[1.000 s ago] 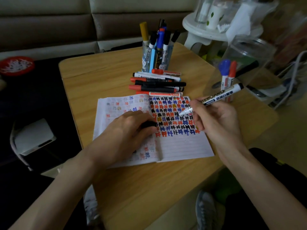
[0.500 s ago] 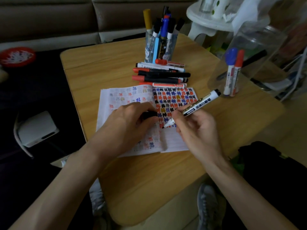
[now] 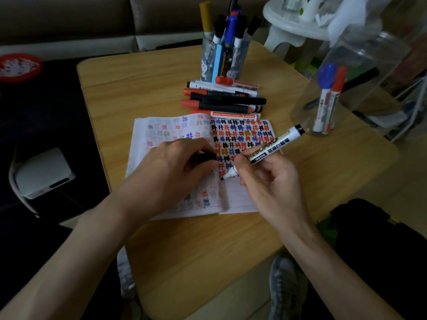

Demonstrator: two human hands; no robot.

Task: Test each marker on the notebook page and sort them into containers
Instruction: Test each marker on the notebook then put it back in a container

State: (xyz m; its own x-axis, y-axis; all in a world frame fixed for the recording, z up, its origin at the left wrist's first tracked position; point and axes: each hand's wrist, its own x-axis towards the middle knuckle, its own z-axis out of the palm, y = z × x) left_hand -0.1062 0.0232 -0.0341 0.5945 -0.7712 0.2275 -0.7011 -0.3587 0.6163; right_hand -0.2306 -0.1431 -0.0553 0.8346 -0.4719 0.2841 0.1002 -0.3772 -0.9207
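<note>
While the right hand [image 3: 268, 181] wraps its fingers round a white whiteboard marker with black lettering [image 3: 270, 150], the marker's dark tip meets the right page of the open lined notebook [image 3: 240, 202], just left of those fingers and at the lower edge of the coloured hash marks. The left hand [image 3: 175, 167] lies on the left page, its fingers curled round a black marker cap [image 3: 206, 157] near the tip.

Beyond both sets of fingers, a loose pile of red, black and white markers [image 3: 224, 100] lies on the light wooden table [image 3: 208, 250], with a patterned cup full of markers [image 3: 209, 65] behind it. Well to the right of the right fingers, a clear plastic jar [image 3: 360, 56] holds a blue-capped marker [image 3: 324, 88] and a red-capped marker [image 3: 335, 93].
</note>
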